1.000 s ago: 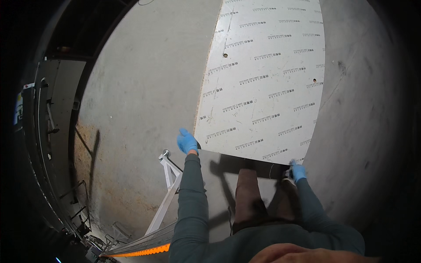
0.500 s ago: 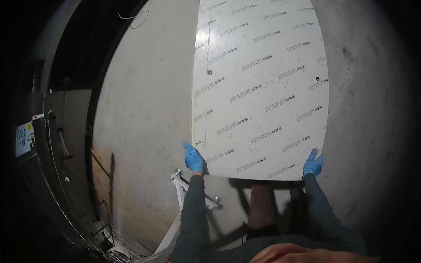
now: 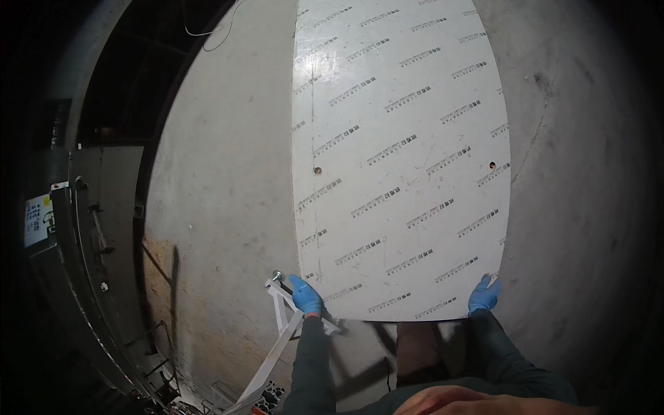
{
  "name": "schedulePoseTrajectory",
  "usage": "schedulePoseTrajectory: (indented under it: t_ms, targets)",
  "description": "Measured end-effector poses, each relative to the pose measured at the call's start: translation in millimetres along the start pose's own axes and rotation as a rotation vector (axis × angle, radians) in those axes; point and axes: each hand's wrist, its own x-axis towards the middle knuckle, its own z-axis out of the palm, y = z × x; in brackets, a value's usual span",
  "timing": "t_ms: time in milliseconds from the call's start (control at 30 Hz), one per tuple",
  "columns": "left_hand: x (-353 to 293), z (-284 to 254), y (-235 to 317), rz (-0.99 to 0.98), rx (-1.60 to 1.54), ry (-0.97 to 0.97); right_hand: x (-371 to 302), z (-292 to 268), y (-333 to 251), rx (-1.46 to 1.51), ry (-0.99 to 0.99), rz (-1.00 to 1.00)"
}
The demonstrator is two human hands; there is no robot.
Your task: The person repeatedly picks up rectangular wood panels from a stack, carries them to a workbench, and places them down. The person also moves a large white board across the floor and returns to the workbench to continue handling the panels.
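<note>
Head view: our left hand [image 3: 306, 296] and right hand [image 3: 485, 295] grasp white printed panel [image 3: 401, 166] at nearest corners; we judge it stiff, heavy, slick-faced, best held by edges.

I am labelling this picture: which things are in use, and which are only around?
In use:
pale printed board
left hand, at its near left corner
right hand, near right corner

Apparently only around:
white metal frame
thin cable
</note>
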Motion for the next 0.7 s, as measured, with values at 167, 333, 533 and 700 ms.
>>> schedulePoseTrajectory:
  t_ms: [167,333,533,700]
  targets:
    - [-14,7,-6,-0.249,-0.076,0.049,8,-6,3,-0.061,0.075,-0.165]
    - [-23,8,-17,-0.319,-0.125,0.007,16,-20,-2,-0.024,-0.074,0.024]
    - [-24,0,-4,-0.287,0.006,-0.068,23,-32,-3,-0.108,-0.061,0.058]
    - [-37,-20,21,-0.259,0.052,-0.11,28,-38,7,-0.049,-0.099,-0.038]
